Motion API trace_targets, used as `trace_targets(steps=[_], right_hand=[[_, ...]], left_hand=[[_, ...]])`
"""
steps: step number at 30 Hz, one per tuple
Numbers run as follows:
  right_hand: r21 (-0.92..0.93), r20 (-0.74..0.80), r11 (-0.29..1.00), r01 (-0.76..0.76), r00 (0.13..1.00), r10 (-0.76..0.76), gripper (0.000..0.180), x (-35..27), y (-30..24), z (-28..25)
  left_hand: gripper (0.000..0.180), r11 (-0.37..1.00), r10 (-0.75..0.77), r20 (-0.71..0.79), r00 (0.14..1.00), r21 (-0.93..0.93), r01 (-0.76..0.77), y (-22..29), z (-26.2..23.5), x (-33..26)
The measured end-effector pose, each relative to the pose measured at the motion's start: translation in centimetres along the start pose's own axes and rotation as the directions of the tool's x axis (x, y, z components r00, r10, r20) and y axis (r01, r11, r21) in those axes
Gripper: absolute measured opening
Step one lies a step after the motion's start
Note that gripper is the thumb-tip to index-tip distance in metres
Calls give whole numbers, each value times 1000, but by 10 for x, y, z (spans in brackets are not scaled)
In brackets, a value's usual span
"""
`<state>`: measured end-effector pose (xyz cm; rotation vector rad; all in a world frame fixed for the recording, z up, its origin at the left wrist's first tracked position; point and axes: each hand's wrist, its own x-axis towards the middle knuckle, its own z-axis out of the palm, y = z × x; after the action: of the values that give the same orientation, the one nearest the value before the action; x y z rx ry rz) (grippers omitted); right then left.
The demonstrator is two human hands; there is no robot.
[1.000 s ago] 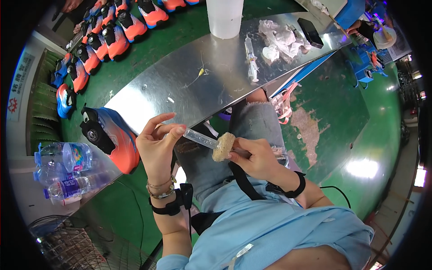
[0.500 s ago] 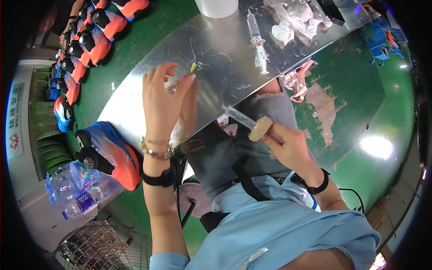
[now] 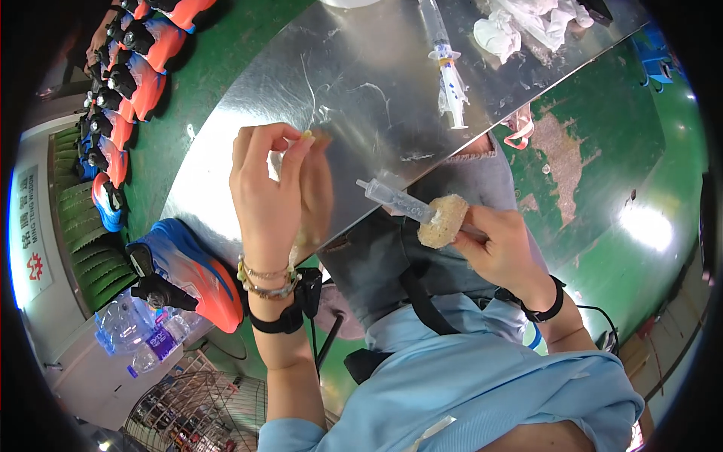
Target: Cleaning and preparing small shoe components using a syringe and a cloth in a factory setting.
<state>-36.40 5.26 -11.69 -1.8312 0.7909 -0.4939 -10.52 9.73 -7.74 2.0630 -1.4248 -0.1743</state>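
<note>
My left hand (image 3: 267,169) is over the metal table (image 3: 354,154), its thumb and forefinger pinched on a small yellow needle tip (image 3: 306,134), mostly hidden by the fingers. In front of my lap, my right hand (image 3: 497,245) grips a clear plastic syringe (image 3: 399,202) with a tan sponge ring (image 3: 443,222) around it. The syringe's bare nozzle points up and left, toward my left hand but apart from it. A second syringe (image 3: 444,68) lies on the table, its plunger end toward me. Strands of dried glue (image 3: 373,90) mark the metal near my left hand.
Crumpled white tissues (image 3: 520,34) lie at the table's far right. A white container (image 3: 350,3) stands at the far edge. One blue-orange shoe (image 3: 184,271) sits left of my forearm, with plastic bottles (image 3: 143,331) beside it. More shoes (image 3: 139,83) line up at upper left.
My left fingers have closed on the yellow needle tip, which was showing just beyond them. My right hand has turned the syringe slightly and brought its nozzle a little left.
</note>
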Motion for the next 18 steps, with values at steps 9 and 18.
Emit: trace_targets(steps=[9, 18], right_hand=[[73, -45, 997, 37, 998, -34, 23, 1, -8, -1], [-49, -25, 960, 275, 961, -277, 21, -4, -33, -3]], left_hand=[[10, 973, -1, -103, 995, -228, -23, 16, -20, -32], [18, 893, 220, -240, 945, -341, -295, 22, -34, -45]])
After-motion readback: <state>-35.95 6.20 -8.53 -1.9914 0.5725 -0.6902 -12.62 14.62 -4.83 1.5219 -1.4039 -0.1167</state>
